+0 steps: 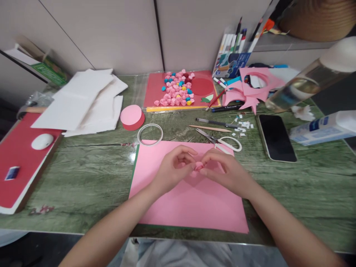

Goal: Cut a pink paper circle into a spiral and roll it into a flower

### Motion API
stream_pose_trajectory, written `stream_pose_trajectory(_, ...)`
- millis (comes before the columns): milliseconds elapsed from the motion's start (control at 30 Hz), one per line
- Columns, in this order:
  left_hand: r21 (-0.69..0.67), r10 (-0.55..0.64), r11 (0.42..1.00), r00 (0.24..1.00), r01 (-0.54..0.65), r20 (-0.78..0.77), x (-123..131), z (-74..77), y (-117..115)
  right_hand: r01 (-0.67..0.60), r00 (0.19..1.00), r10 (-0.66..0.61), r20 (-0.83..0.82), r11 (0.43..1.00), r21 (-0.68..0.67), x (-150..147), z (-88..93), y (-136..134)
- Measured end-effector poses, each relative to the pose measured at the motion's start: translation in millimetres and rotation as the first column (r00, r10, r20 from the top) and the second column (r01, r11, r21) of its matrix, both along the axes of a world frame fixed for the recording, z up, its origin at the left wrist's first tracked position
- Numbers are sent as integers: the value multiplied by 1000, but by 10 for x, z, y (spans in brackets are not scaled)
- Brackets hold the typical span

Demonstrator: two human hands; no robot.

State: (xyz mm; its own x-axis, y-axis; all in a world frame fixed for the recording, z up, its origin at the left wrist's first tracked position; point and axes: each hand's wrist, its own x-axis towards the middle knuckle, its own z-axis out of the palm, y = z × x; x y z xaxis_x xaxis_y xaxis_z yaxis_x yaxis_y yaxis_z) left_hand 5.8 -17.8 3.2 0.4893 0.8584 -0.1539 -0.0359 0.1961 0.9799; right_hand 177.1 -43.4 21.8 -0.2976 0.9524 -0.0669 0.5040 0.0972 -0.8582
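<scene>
Between the fingertips of both hands is a small rolled pink paper piece [198, 166], partly covered by the fingers. My left hand [176, 165] pinches it from the left, and my right hand [222, 168] pinches it from the right. Both hands are above a pink paper sheet [180, 207] with a green edge showing beneath it. White-handled scissors [215, 139] lie just beyond my right hand. Near the sheet's far left corner rests a roll of tape [150, 134]. Many small pink, blue and yellow paper rolls [178, 89] are heaped on a red sheet [154, 87].
Pink and red paper circles [132, 116] are stacked by white papers [83, 100]. A wooden stick [210, 128], a pen [217, 122] and paper scraps [244, 127] lie behind the scissors. To the right are a phone [276, 137], a white bottle [324, 128] and pink offcuts [247, 89].
</scene>
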Motion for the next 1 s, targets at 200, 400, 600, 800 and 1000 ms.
stream_pose_trajectory(200,-167,34,986,995,-17,98,17,-31,-7,43,998,-44,-37,999,-20,12,-60,15)
stream_pose_trajectory(400,-217,87,974,989,-60,116,41,4,-57,49,997,-48,-62,998,28,18,-120,19)
stream_pose_trajectory(600,-175,243,960,962,-220,122,69,-39,-128,101,992,-94,-88,991,82,-33,-202,40)
stream_pose_trajectory(800,-94,338,940,934,-328,120,81,-141,-160,176,974,-153,-165,975,135,-133,-303,34)
stream_pose_trajectory(1000,-71,408,913,897,-402,169,114,-199,-176,278,928,-222,-299,947,161,-299,-384,-9)
